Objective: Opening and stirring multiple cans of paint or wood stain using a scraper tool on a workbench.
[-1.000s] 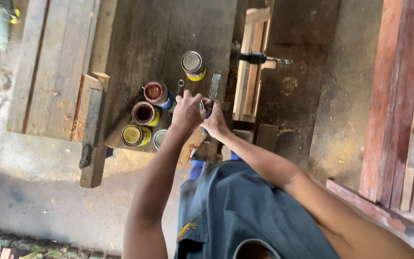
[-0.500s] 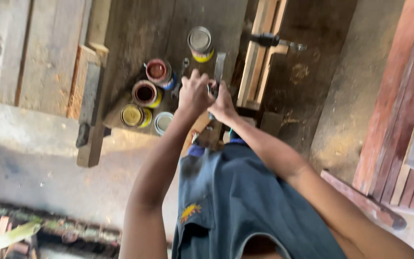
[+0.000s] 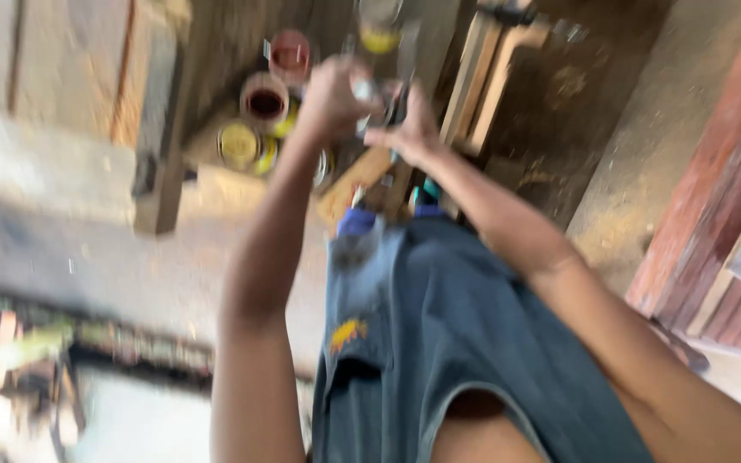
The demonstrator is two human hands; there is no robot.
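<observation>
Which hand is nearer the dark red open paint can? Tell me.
Left. The left hand hovers just right of the dark red can; the right hand is farther right, beyond the left.

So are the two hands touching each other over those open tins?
Cannot tell. In the blurred head view, the left hand and right hand nearly meet around a small object, hiding any contact.

A dusty grey concrete floor (image 3: 87, 266) is shown in daylight, blurred. Pale weathered wooden planks (image 3: 53, 69) are laid at upper left, a dark worn wooden board (image 3: 160, 154) beside them; reddish-brown timber slats (image 3: 722, 197) are stacked at right.
</observation>
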